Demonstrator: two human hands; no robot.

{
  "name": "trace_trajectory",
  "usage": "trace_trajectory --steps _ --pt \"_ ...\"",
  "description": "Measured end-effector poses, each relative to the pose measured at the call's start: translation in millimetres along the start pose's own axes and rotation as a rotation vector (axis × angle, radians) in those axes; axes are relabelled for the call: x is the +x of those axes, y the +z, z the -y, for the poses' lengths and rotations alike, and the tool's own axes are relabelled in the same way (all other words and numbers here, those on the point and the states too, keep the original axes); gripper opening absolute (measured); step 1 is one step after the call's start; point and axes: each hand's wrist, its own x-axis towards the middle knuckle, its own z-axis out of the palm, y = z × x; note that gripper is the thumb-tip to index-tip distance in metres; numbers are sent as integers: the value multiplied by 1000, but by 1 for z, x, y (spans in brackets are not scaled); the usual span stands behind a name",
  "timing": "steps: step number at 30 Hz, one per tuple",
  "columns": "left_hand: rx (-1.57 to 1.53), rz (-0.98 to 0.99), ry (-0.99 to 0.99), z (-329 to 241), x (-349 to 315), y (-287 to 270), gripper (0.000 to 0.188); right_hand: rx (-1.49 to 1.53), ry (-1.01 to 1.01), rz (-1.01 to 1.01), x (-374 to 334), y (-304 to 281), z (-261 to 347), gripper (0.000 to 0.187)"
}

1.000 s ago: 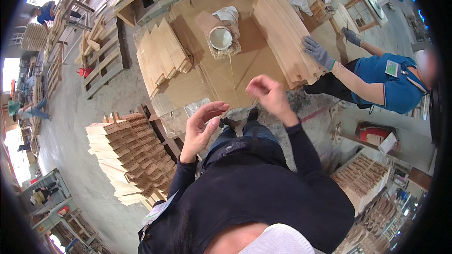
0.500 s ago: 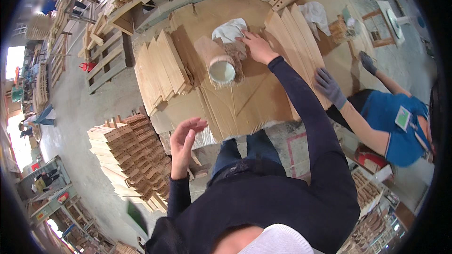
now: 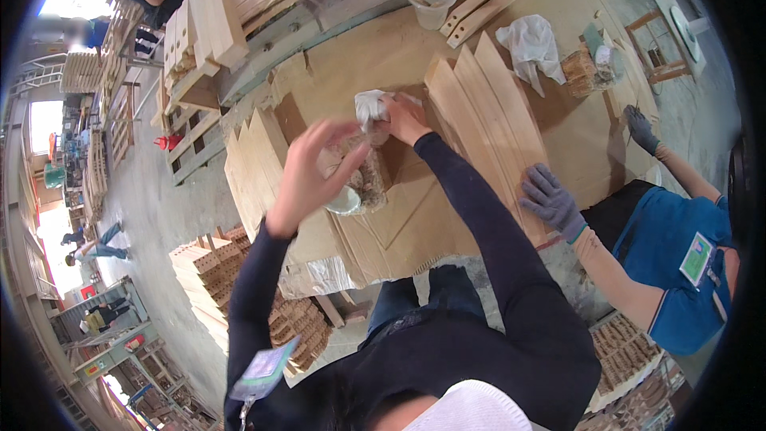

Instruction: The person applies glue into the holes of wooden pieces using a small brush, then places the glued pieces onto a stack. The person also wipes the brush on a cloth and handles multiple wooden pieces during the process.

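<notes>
My right hand [image 3: 405,120] is closed on a crumpled white cloth [image 3: 370,109] above the cardboard-covered table [image 3: 431,227]. My left hand [image 3: 307,179], a little blurred, hovers over the table's left part with thumb and fingers apart, holding nothing. Behind it, partly hidden, a container with a pale round end [image 3: 345,201] rests against a rough brown block [image 3: 372,179]. Pale wooden boards [image 3: 254,164] lie side by side left of my left hand. More long boards [image 3: 488,112] lie just right of my right hand.
At the right, a co-worker's gloved hand [image 3: 553,201] touches the boards; the other glove [image 3: 641,129] is farther off. A clear plastic tub [image 3: 431,1], drilled wooden strips [image 3: 488,6] and a white plastic bag [image 3: 533,48] lie at the back. Stacked wooden pieces [image 3: 299,331] stand at left.
My right hand has closed on the white cloth and drawn it slightly left and nearer. My left hand has risen from the table's front edge to above the container.
</notes>
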Motion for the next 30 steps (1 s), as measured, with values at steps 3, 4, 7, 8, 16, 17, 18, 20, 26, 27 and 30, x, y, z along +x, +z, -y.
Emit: trace_trajectory --steps 3,4,7,8,16,17,18,20,26,27,30 --pt "291 -18 143 8 93 34 39 721 318 -87 -10 -14 3 70" --pt "369 -31 190 22 124 51 41 809 362 -84 -14 -18 -2 68" --pt "760 -154 384 75 211 102 43 1090 488 -101 -33 -27 -6 55" --pt "868 -180 321 70 227 109 42 1257 577 -62 -42 -32 -6 52" --pt "967 -2 130 72 295 132 18 1959 591 -71 -81 -57 3 44" --pt "943 22 136 69 296 129 17 2010 520 -46 -81 -49 -2 46" --pt "935 -15 141 64 298 128 16 2066 487 -58 -81 -48 -3 46" --pt "925 -77 155 45 297 118 14 2187 422 -87 -83 -49 4 47" --pt "802 30 162 3 280 71 14 2354 248 -58 -80 -57 11 51" --pt "785 72 136 -1 276 65 15 2361 257 -62 -80 -57 10 52" --pt "722 89 83 22 264 57 16 2402 210 -38 -78 -62 18 59"
